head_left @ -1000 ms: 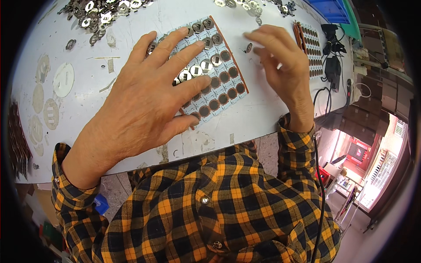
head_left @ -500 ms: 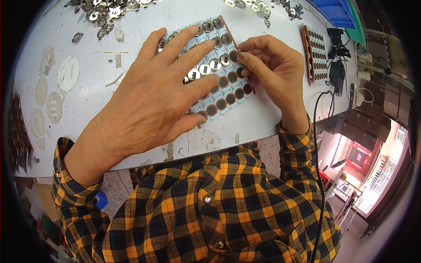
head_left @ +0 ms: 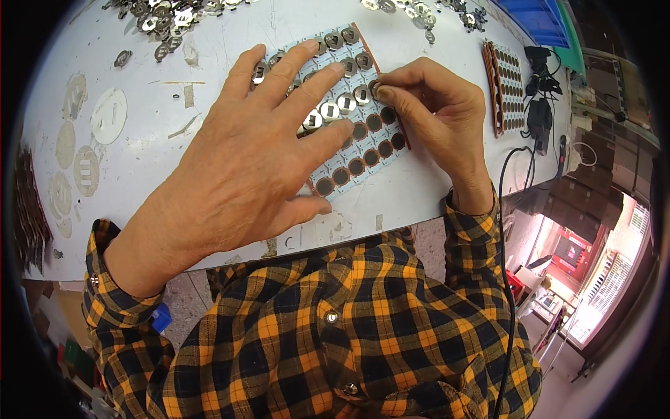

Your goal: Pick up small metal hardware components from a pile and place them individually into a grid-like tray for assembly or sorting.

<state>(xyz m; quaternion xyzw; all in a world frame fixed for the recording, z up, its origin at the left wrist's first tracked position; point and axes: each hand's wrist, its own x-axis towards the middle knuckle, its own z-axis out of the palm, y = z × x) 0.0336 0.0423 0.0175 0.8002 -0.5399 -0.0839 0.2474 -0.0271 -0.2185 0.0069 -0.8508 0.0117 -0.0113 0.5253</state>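
A light blue circuit board panel (head_left: 338, 87) lies tilted on the table, with rows of round seats. Its upper rows carry round silver metal pieces (head_left: 346, 103) with rectangular slots; the two nearest rows show bare dark circles (head_left: 356, 166). My left hand (head_left: 258, 133) lies over the panel's left part, fingers spread, hiding some seats; its thumb rests by the near left corner. At the panel's right edge, my right hand (head_left: 436, 105) pinches a small round metal piece (head_left: 376, 89) between thumb and forefinger, at the end of the third row. The fingertips partly cover that piece.
Loose metal pieces (head_left: 164, 24) are heaped at the far left, with more piles (head_left: 419, 12) farther right. Another panel stack (head_left: 506, 87) stands at right beside black adapters and cables (head_left: 537, 115). Brown strips (head_left: 31, 216) are piled at the left edge. A blue bin (head_left: 534, 21) sits far right.
The panel has shifted slightly right. My left thumb has slid off its near corner. Silver metal now shows at my right fingertips where a dark circle was.
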